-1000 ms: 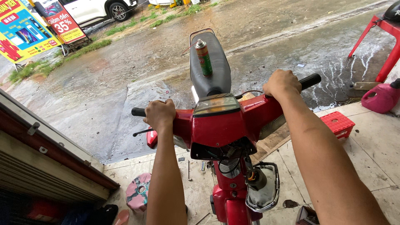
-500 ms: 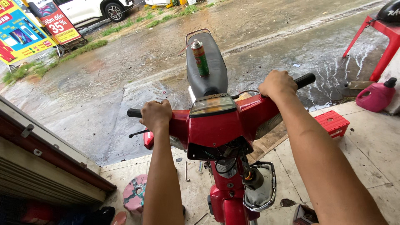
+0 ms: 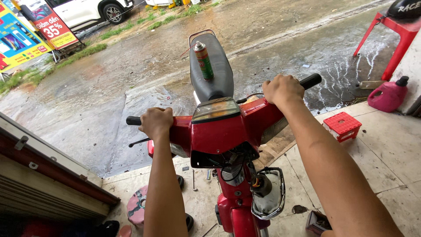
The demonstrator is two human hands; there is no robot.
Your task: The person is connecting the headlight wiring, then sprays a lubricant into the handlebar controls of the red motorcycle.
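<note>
— Handlebars (image 3: 228,120) of the red motorbike (image 3: 232,175) sit dead centre, running from eight o'clock up to two o'clock. What has hold of them?

— Both hands. The left hand (image 3: 156,122) is clenched round the left grip (image 3: 133,120) at nine o'clock, and the right hand (image 3: 283,89) is wrapped round the right grip (image 3: 310,81) at two o'clock. Neither is loose.

— And on the bike itself?

— A green spray can (image 3: 204,60) lies on the black seat (image 3: 211,66) at twelve o'clock, nothing bracing it. The headlight (image 3: 268,198) hangs off its mount at six o'clock with wires showing under the front cover.

— Round about?

— A small red stool (image 3: 343,126) at three o'clock, a pink jug (image 3: 388,95) beyond it, a red stand (image 3: 388,37) at one o'clock. A pink round thing (image 3: 137,205) lies on the tiles at seven o'clock, possibly a seat cushion; the arm hides part of it. A roller shutter (image 3: 39,193) stands at eight o'clock, signboards (image 3: 26,33) and a white car (image 3: 83,11) at eleven.

— What worries you?

— The wet road (image 3: 131,74) past the tile edge. I'd judge a tyre could slip there if the bike tips. Any jolt of the bars could roll the can off the seat, and the dangling headlight could swing and strain its wires.
</note>
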